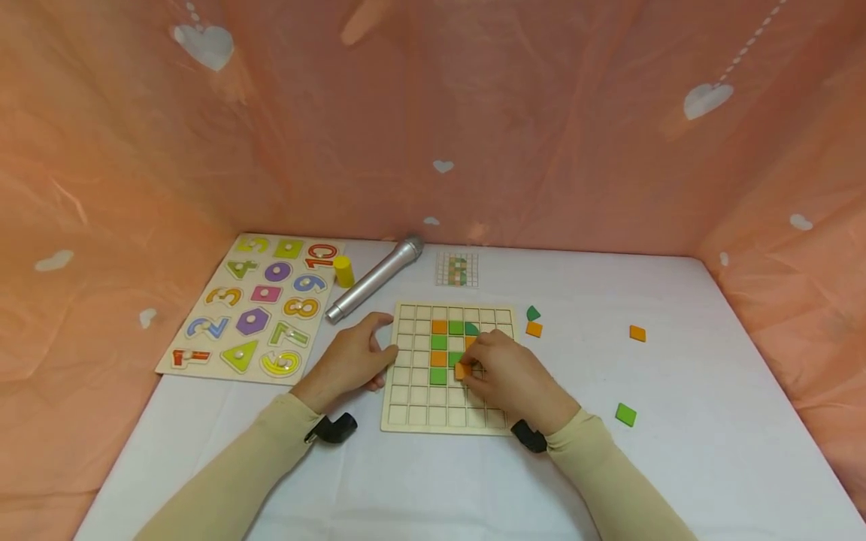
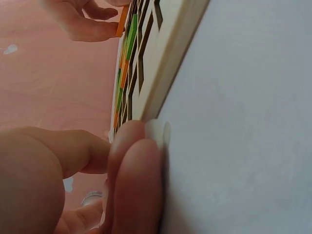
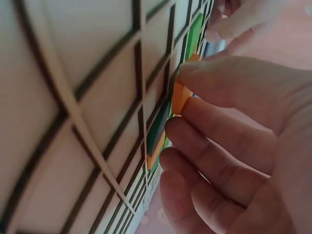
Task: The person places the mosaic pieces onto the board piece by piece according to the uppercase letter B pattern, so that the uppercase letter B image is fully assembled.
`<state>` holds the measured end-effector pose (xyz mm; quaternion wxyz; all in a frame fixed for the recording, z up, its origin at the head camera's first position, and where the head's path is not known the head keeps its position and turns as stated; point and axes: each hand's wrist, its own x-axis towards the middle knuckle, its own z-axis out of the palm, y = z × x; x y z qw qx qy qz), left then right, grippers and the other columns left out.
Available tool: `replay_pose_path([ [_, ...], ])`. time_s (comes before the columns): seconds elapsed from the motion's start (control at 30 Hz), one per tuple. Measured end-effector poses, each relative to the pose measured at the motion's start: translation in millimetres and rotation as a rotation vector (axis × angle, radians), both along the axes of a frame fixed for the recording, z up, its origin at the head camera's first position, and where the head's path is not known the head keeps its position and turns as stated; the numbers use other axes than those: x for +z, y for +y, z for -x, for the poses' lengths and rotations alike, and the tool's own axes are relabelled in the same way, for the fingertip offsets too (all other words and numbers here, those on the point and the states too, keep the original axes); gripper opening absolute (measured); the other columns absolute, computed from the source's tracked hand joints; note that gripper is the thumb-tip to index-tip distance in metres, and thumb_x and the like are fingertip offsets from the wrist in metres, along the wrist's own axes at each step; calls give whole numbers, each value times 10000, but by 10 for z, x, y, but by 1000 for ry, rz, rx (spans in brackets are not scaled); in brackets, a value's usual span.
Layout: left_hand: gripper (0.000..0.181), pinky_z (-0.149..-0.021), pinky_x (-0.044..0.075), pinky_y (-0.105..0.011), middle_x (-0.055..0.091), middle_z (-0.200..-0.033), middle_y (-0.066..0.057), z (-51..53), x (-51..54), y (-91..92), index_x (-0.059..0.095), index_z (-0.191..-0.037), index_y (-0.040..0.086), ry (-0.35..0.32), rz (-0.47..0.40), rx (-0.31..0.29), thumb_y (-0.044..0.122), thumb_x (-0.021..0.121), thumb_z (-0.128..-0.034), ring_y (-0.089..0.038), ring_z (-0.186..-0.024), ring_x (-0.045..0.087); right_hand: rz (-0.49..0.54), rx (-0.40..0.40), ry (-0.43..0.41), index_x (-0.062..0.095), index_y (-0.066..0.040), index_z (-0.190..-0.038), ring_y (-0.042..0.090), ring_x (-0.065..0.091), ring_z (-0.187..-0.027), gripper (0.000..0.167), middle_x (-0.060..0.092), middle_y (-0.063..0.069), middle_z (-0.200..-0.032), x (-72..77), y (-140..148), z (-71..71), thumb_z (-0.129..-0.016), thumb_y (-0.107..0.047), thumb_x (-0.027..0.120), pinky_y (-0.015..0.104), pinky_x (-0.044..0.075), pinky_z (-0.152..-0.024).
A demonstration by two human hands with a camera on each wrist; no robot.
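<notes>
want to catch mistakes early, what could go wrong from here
The right hand might knock the placed tiles loose, since it pinches an orange tile close beside them. The left hand, at the edge of the board, could shift it by pushing.

We are seeing a white tabletop (image 1: 710,421) carrying everything. On its left we are finding a wooden number puzzle board (image 1: 219,345) lying flat, and a yellow cylinder (image 1: 343,272) is standing just beside its right edge. Next to that, a silver microphone (image 1: 373,281) is lying aslant, its head pointing toward the far edge. Near that edge we are noting a small card with a printed grid (image 1: 441,278). Nearer us, a wooden grid board (image 1: 418,414) is resting flat. To its right we are looking at a dark green rounded piece (image 1: 533,313) lying just beyond an orange tile (image 1: 534,329); farther right, another orange tile (image 1: 637,333) and, nearer us, a light green tile (image 1: 625,415) are lying well apart.
</notes>
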<state>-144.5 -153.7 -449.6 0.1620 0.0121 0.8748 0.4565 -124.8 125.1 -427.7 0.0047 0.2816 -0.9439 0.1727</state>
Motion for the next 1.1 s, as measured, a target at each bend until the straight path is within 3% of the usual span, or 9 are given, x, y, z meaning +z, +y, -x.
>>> replay_pose_path([
  [0.47, 626, -572, 614, -339, 655, -800, -88, 18, -39, -27, 450, -1592, 187, 20, 17, -8, 245, 717, -1028, -199, -572, 705, -27, 26, 17, 815, -137, -1002, 138, 601, -927, 115, 701, -43, -967, -32, -66, -38, -902, -179, 852, 238, 536, -686],
  [0.87, 624, -570, 606, -329, 655, -797, -93, -1, -16, -16, 445, -1594, 191, -5, 9, -5, 241, 712, -1033, -207, -575, 696, -31, 34, 47, 817, -138, -988, 148, 611, -927, 118, 693, -40, -952, -43, -75, -76, -906, -205, 870, 250, 558, -703],
  [1.1, 627, -569, 609, -332, 660, -785, -87, 21, -30, -25, 443, -1595, 175, 18, 8, -25, 242, 709, -1032, -205, -574, 699, -23, 33, 65, 821, -142, -984, 150, 611, -924, 99, 708, -39, -949, -26, -62, -69, -904, -191, 854, 261, 555, -699],
])
